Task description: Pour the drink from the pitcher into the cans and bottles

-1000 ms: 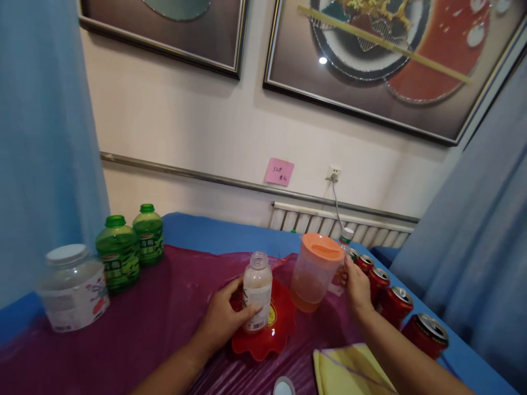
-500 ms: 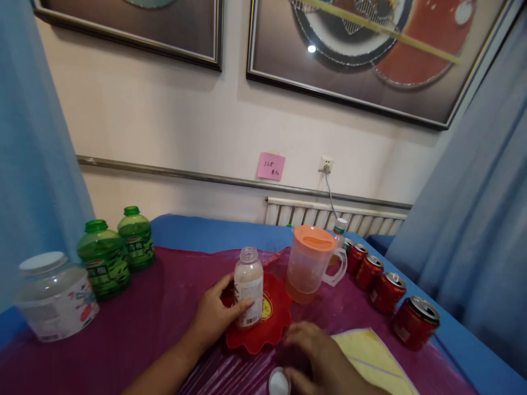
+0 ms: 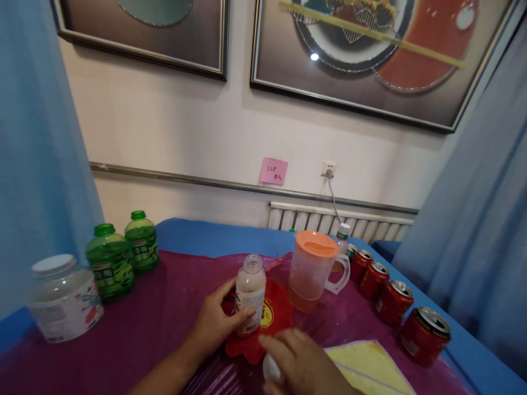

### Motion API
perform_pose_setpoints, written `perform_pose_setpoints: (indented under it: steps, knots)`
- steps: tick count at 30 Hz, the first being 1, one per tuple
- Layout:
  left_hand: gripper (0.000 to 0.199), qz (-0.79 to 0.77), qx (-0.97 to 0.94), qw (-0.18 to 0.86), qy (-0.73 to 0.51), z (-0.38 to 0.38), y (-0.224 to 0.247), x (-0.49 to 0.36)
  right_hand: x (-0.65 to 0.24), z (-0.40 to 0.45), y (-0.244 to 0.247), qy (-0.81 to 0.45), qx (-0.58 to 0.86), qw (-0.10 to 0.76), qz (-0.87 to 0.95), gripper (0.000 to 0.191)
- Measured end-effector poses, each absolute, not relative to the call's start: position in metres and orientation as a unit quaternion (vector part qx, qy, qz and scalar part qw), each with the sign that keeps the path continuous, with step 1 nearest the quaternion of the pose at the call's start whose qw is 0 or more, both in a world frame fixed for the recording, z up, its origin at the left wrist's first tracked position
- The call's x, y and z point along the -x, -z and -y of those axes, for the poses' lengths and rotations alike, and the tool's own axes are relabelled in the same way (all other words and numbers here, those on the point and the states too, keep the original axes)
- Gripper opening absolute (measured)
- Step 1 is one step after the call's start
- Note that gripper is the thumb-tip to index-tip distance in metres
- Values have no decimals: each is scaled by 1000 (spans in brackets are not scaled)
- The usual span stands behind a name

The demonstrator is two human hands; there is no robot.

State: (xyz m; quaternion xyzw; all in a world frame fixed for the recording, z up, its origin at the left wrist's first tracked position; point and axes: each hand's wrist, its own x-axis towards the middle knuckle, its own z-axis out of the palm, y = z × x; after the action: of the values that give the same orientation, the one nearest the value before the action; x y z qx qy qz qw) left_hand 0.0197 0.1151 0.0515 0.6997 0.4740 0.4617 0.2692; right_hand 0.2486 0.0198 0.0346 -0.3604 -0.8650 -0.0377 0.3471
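My left hand is wrapped round a small clear bottle with a white label and an uncapped neck. The bottle stands upright at a red scalloped plate with a yellow emblem. Just in front of the plate, my right hand has its fingers closed about a white bottle cap, which they partly cover. Behind the plate, on its right, stands a clear pitcher with an orange lid and some amber liquid low inside.
Several red cans line the right edge. A yellow cloth lies before them, and a white-capped bottle stands behind the pitcher. On the left are two green bottles and a white-lidded jar. Purple plastic sheeting covers the blue table.
My right hand has moved left and closed on the white cap, which lay on the sheeting beside my fingers before. My left hand keeps its hold on the bottle. The view has shifted slightly.
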Motion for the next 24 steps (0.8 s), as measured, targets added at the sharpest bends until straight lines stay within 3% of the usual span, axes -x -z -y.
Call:
perform_pose_setpoints:
  steps: [2, 4, 8, 14, 19, 24]
  knots:
    - [70, -473, -701, 266, -462, -116, -49, -18, -245, -33, -79, -71, 363, 435, 821, 46]
    - [68, -470, -704, 256, -466, -117, -47, -16, -240, -57, -105, -150, 376, 548, 732, 30]
    - [68, -463, -716, 215, -475, -118, -41, -13, -230, -110, -89, -320, 377, 712, 498, 32]
    - [69, -459, -735, 199, -458, -111, -44, -17, -225, -109, -52, -381, 313, 741, 455, 40]
    - [65, -434, -754, 204, -448, -99, -53, -25, -226, -84, -60, -354, 265, 747, 497, 30]
    - [66, -427, -772, 213, -419, -98, -52, -25, -228, -77, -55, -293, 309, 704, 568, 23]
